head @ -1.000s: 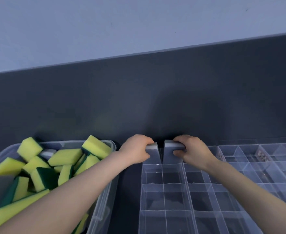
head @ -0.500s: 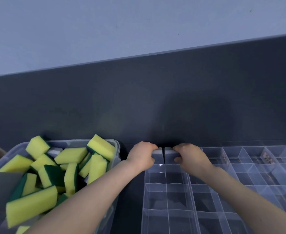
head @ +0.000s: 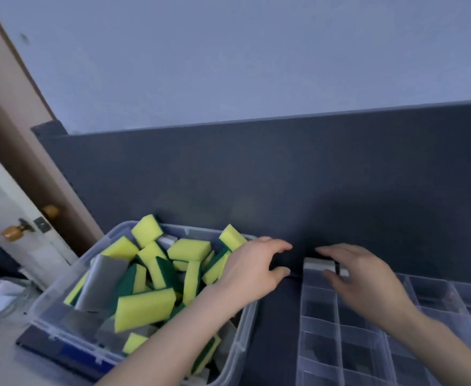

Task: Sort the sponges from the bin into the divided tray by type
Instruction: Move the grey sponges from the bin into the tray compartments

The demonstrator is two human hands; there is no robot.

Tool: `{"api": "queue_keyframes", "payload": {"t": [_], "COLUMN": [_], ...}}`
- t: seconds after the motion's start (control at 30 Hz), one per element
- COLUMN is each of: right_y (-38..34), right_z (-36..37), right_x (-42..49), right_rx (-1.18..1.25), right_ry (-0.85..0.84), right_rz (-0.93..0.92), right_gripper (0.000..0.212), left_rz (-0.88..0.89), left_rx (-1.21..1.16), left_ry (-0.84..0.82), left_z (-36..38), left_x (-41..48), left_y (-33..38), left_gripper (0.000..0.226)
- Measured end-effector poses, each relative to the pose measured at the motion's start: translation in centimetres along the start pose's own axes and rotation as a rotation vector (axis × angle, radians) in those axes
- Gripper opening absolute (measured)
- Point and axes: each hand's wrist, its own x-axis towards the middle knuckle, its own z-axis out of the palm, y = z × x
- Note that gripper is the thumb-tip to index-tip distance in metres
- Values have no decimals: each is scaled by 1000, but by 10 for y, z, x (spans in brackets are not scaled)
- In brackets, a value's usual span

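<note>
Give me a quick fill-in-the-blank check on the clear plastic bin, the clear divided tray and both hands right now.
1. The clear plastic bin stands to the ____ of the clear divided tray.
2. The rectangular sponges seated in the tray are ____ in colour.
3. The left hand and the right hand hold ____.
4. The yellow foam sponges in the bin carry a ____ scouring layer.
Missing words: left; grey; nothing; green.

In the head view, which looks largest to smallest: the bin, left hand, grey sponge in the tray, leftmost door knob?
1. bin
2. left hand
3. grey sponge, partly hidden by the right hand
4. leftmost door knob, but farther away
</note>
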Motion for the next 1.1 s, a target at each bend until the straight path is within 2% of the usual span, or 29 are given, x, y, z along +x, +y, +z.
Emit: {"api": "queue_keyframes", "payload": {"t": [0.3, 0.5, 0.77, 0.97, 1.1], "right_y": [-81, -137, -210, -255, -270], "right_z": [24, 51, 102, 147, 161], "right_x": [21, 40, 75, 110, 133], "right_rx": [78, 70, 46, 27, -48], "right_ry": [6, -34, -131, -187, -223], "right_rz": [-104, -108, -111, -64, -2], "right_gripper": [35, 36, 35, 34, 34], "left_rz": [-90, -176, -293, -300, -238], "left_rx": [38, 68, 115, 138, 94], "left_ry": [142, 142, 54, -127, -146], "left_z": [-71, -123, -174, -157, -158], "left_x": [-49, -66, -91, -106, -105], "left_y": [-79, -160, -270, -299, -310], "left_gripper": [34, 30, 29, 48, 40]}}
